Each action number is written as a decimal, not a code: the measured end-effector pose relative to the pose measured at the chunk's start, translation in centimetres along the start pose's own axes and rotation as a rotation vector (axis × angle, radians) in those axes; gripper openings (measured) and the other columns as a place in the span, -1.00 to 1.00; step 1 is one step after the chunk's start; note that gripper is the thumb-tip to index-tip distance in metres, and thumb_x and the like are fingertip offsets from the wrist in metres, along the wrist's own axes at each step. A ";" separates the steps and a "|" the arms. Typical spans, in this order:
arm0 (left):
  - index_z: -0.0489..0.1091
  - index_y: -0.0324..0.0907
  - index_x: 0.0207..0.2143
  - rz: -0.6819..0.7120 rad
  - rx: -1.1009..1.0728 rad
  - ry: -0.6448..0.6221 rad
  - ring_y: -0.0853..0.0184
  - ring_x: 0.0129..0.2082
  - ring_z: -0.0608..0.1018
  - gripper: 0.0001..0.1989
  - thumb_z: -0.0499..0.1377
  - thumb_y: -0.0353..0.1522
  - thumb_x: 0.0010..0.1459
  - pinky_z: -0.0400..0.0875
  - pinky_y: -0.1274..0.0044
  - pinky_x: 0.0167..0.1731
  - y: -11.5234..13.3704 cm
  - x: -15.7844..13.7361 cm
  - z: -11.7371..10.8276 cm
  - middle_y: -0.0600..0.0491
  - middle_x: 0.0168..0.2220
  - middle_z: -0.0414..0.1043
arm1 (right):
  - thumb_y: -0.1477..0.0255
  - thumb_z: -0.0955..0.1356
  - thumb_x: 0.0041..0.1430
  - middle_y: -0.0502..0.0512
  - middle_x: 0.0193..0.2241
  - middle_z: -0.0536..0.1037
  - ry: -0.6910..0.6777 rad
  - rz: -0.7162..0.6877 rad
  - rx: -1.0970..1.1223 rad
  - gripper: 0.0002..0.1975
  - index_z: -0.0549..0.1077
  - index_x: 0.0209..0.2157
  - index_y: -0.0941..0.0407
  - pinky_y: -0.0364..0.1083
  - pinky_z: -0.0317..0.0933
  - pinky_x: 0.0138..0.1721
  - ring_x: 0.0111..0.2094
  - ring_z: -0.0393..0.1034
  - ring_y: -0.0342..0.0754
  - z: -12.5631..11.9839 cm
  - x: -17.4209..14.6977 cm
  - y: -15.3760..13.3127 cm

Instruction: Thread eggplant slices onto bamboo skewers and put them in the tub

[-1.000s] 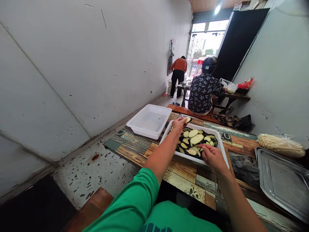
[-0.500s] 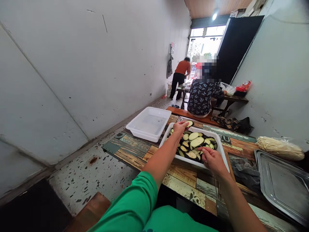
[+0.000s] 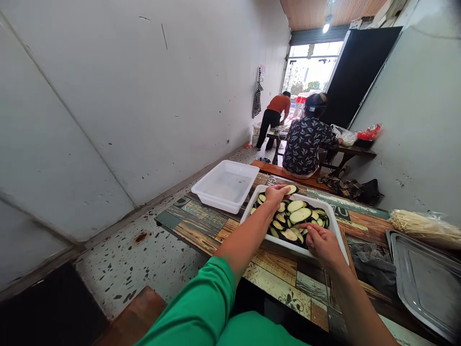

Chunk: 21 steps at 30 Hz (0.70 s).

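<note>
A white rectangular tub (image 3: 340, 235) on the table is filled with eggplant slices (image 3: 300, 215), pale-fleshed with dark purple skin. Above its far left part, my left hand (image 3: 276, 193) is closed, pinching an oval eggplant slice (image 3: 291, 189) between thumb and fingers. My right hand (image 3: 321, 240) hovers over the near right part of the tub, thumb and fingers pressed together on a thin skewer, which is mostly hidden by the fingers and hard to make out against the slices.
A white tub (image 3: 225, 185) stands on the patchwork table (image 3: 201, 216) to the left. At right are a crumpled dark plastic bag (image 3: 374, 264), metal trays (image 3: 428, 283) and bagged enoki mushrooms (image 3: 425, 228). Two people (image 3: 302, 144) (image 3: 275, 115) are at tables farther back.
The view has shifted slightly, moving the scene a little right and down. Both hands keep nearly the same place over the tub, the left still holding the eggplant slice.
</note>
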State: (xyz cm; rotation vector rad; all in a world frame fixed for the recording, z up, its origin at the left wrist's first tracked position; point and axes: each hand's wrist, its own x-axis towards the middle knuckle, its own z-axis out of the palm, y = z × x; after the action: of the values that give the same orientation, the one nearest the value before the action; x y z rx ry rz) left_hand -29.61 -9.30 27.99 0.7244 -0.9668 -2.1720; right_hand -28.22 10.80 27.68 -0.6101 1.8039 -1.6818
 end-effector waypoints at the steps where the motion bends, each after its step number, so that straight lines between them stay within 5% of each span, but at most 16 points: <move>1: 0.43 -0.30 -0.47 -0.005 0.002 -0.007 0.43 -0.57 0.51 -0.79 0.42 -0.57 -0.13 0.49 0.52 -0.42 0.0 -0.1 0.0 0.05 -0.50 0.49 | 0.04 0.41 -0.16 -0.24 -0.79 0.12 0.003 -0.001 0.001 -0.42 0.47 -0.23 0.23 -0.19 -0.30 -0.71 -0.78 -0.17 -0.29 0.0 0.0 0.0; 21: 0.43 -0.26 -0.48 -0.081 0.147 -0.100 0.43 -0.52 0.48 -0.69 0.50 -0.42 -0.25 0.45 0.52 -0.36 -0.8 -1.5 0.6 0.06 -0.51 0.48 | 0.05 0.45 -0.18 -0.26 -0.80 0.13 0.016 0.005 0.101 -0.45 0.42 -0.24 0.17 -0.21 -0.30 -0.74 -0.79 -0.19 -0.31 0.1 0.3 0.1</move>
State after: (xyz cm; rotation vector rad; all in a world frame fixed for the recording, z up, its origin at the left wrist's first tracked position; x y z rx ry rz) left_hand -29.36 -7.50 28.04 0.7413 -1.1777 -2.2426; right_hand -28.33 10.52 27.52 -0.5498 1.7185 -1.7677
